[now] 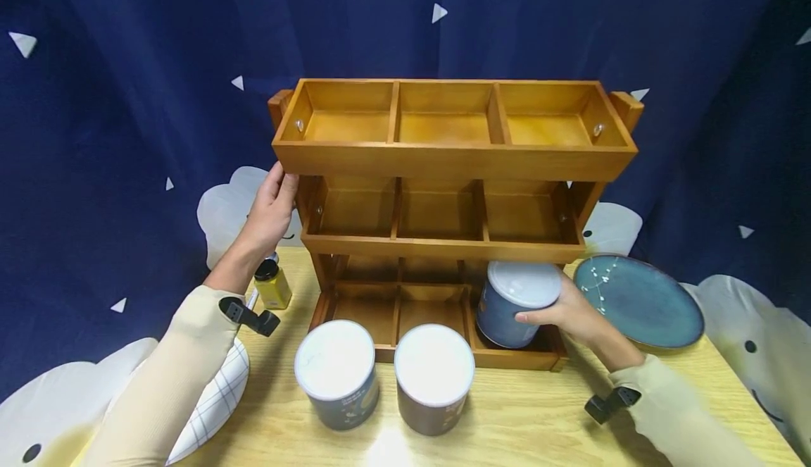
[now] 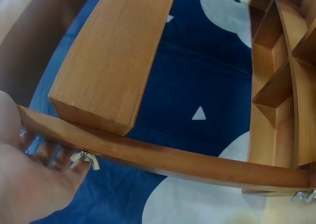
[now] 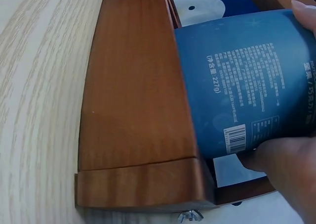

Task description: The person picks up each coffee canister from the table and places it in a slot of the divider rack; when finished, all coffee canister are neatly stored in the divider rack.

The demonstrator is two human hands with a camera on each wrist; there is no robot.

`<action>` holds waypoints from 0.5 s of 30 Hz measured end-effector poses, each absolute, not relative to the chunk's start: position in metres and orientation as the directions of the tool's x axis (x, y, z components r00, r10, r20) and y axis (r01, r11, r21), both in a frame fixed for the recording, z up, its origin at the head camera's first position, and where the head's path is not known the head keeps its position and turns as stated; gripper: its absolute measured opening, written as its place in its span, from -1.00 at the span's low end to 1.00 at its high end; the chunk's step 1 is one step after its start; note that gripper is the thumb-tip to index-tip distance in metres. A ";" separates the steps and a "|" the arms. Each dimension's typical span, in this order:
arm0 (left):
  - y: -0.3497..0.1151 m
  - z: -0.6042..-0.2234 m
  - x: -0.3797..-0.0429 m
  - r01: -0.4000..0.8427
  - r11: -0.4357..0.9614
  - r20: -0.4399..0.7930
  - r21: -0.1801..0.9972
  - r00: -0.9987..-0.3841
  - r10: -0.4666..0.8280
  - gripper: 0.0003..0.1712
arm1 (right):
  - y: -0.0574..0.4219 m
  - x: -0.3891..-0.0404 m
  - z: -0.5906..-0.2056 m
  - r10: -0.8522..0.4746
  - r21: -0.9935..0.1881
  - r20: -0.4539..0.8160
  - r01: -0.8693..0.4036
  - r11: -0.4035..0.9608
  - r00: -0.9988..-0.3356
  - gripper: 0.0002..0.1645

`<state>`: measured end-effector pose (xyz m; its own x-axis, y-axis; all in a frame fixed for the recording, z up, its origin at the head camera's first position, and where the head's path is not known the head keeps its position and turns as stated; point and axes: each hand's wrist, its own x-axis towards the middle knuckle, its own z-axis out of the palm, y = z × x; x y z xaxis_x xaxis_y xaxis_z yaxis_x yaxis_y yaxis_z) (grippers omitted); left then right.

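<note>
In front of the wooden rack, 2 white-lidded tubs stand side by side. In the rack's bottom right compartment is a blue canister; the right hand grasps it (a barcode shows on its wall). Right of the rack lies a blue plate; left of it stands a yellow bottle. The left hand grips the rack's left side, below the top tier. Behind the rack hangs a dark curtain.

Blue can, brown shelf, white-triangled navy curtain
</note>
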<state>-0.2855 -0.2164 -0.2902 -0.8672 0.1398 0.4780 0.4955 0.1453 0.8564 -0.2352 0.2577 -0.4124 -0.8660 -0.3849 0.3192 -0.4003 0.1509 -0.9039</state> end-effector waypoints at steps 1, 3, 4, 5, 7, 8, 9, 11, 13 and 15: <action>-0.217 -0.289 -0.286 0.496 0.148 0.478 0.856 -0.867 0.142 -0.45 | 0.257 -0.235 -0.414 -0.380 -0.904 0.317 -0.398 0.156 -0.869 0.05; -0.217 -0.288 -0.286 0.492 0.151 0.474 0.857 -0.869 0.142 -0.45 | 0.257 -0.235 -0.418 -0.373 -0.905 0.308 -0.390 0.168 -0.875 0.06; -0.217 -0.288 -0.285 0.489 0.154 0.470 0.859 -0.871 0.145 -0.45 | 0.257 -0.235 -0.420 -0.370 -0.904 0.304 -0.388 0.178 -0.878 0.06; -0.217 -0.289 -0.285 0.484 0.159 0.465 0.860 -0.873 0.146 -0.45 | 0.258 -0.234 -0.422 -0.367 -0.902 0.300 -0.387 0.191 -0.881 0.05; -0.217 -0.290 -0.284 0.478 0.162 0.458 0.863 -0.877 0.145 -0.45 | 0.258 -0.234 -0.425 -0.369 -0.899 0.296 -0.387 0.204 -0.881 0.06; -0.217 -0.290 -0.283 0.478 0.162 0.459 0.863 -0.877 0.143 -0.45 | 0.258 -0.234 -0.426 -0.368 -0.900 0.293 -0.385 0.206 -0.882 0.07; -0.217 -0.291 -0.283 0.480 0.162 0.461 0.862 -0.876 0.141 -0.45 | 0.257 -0.234 -0.427 -0.369 -0.900 0.294 -0.385 0.204 -0.882 0.08; -0.217 -0.291 -0.284 0.486 0.163 0.468 0.859 -0.873 0.138 -0.46 | 0.257 -0.235 -0.428 -0.369 -0.901 0.297 -0.387 0.198 -0.881 0.09; -0.218 -0.290 -0.284 0.487 0.164 0.470 0.858 -0.872 0.134 -0.46 | 0.256 -0.236 -0.429 -0.365 -0.899 0.305 -0.393 0.195 -0.880 0.11; -0.219 -0.289 -0.284 0.484 0.168 0.467 0.859 -0.875 0.128 -0.46 | 0.256 -0.237 -0.430 -0.366 -0.898 0.308 -0.396 0.193 -0.878 0.13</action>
<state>-0.2839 -0.2189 -0.2895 -0.8747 0.1284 0.4674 0.4837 0.1681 0.8589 -0.2369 0.2557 -0.4304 -0.8782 -0.3656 0.3085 -0.3956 0.1926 -0.8980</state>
